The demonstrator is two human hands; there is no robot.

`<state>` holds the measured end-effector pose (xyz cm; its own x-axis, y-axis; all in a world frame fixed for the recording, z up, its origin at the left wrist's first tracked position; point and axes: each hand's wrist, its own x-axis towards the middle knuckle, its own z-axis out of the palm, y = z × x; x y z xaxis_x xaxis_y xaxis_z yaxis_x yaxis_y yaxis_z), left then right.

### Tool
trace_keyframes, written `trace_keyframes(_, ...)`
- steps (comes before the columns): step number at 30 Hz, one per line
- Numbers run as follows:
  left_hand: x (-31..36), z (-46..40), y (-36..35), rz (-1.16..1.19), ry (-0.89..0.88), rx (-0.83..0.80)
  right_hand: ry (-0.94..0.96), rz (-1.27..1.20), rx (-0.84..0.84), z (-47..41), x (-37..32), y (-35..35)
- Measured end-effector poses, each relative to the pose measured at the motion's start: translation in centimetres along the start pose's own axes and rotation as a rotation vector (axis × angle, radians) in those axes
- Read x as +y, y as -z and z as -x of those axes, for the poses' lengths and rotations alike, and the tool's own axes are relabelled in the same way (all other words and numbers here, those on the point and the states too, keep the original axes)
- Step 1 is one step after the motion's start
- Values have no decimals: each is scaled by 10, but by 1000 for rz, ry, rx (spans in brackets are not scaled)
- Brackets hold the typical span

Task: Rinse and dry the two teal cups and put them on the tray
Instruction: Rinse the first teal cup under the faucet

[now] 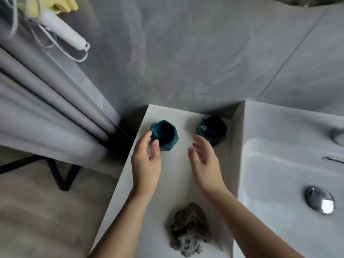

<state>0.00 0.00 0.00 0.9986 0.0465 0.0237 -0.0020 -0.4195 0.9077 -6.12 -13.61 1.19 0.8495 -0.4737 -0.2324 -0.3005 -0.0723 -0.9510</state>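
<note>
Two teal faceted cups stand upright on a pale counter [176, 175] beside the sink. The left cup [164, 134] is at the counter's far left, the right cup [212, 129] at the far right near the sink wall. My left hand [147, 161] reaches to the left cup, its fingertips touching the near rim and side, fingers apart, not closed around it. My right hand [204, 161] hovers open just in front of the right cup, fingers spread. A crumpled grey cloth [188, 228] lies on the counter between my forearms. No tray shows.
A white sink basin [279, 183] with a chrome drain plug [319, 199] lies to the right, and part of a faucet [333, 160] shows at the right edge. Grey tiled wall behind. On the left hang grey curtain folds [46, 116] and a white hair dryer [63, 28].
</note>
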Motion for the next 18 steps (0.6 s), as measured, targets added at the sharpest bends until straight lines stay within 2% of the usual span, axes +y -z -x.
trace_keyframes(5, -40, -62, -14, -248, 12, 25, -131, 90, -99, -55, 19, -46)
trace_keyframes(10, -66, -92, -23, -308, 82, 15, -238, 178, -96, -89, 37, -70)
trace_keyframes(14, -69, -95, -25, -416, -9, -4, -223, 234, -99, -94, 45, -81)
trace_keyframes(18, -61, -97, -22, -480, -79, 6, -248, 192, -45, -92, 42, -82)
